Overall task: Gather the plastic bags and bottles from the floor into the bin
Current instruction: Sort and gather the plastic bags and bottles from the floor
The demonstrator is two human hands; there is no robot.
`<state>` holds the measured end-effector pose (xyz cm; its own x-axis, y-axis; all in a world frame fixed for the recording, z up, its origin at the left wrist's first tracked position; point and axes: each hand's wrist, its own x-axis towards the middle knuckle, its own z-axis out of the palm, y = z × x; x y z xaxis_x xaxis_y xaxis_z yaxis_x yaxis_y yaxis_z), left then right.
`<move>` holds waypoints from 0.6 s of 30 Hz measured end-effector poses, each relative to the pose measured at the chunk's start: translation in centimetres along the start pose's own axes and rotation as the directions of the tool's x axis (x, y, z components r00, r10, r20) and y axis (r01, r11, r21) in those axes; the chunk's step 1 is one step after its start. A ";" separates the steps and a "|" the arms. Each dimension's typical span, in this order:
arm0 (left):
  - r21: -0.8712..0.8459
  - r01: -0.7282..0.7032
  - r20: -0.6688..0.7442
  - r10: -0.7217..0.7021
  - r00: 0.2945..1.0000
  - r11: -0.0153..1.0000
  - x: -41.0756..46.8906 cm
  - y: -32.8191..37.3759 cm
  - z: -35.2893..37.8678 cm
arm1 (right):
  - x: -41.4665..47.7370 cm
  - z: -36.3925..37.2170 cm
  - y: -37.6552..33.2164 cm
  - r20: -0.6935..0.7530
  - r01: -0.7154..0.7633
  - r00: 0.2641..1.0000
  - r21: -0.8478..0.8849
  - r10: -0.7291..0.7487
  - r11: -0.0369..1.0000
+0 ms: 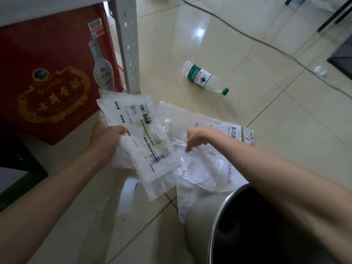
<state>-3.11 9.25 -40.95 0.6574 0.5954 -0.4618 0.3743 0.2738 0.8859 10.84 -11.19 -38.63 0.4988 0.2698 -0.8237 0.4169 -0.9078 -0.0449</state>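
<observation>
My left hand grips a bundle of clear printed plastic bags, held above the floor. My right hand pinches another clear plastic bag that hangs toward the floor beside the bin. A small clear bottle with a white cap shows between the bags; who holds it is unclear. A larger printed bag lies under my right forearm. A clear water bottle with a green label and green cap lies on the tiles farther off. The steel bin stands at the bottom right, its dark mouth open.
A red printed carton sits at the left under a grey perforated shelf post. A black cable runs across the tiles at the back. Dark furniture legs stand at the top right. A crumpled clear item lies at the far right.
</observation>
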 end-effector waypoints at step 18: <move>-0.135 -0.084 0.070 0.094 0.993 0.987 -1.8 0.6 2.3 | -5.1 -6.4 1.6 -0.617 0.207 0.784 0.373 0.074 0.904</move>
<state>-2.62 6.62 -39.70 0.7339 0.5640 -0.3786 0.2261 0.3227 0.9191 13.85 -11.99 -30.89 0.8905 0.3417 -0.3004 0.1971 -0.8848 -0.4223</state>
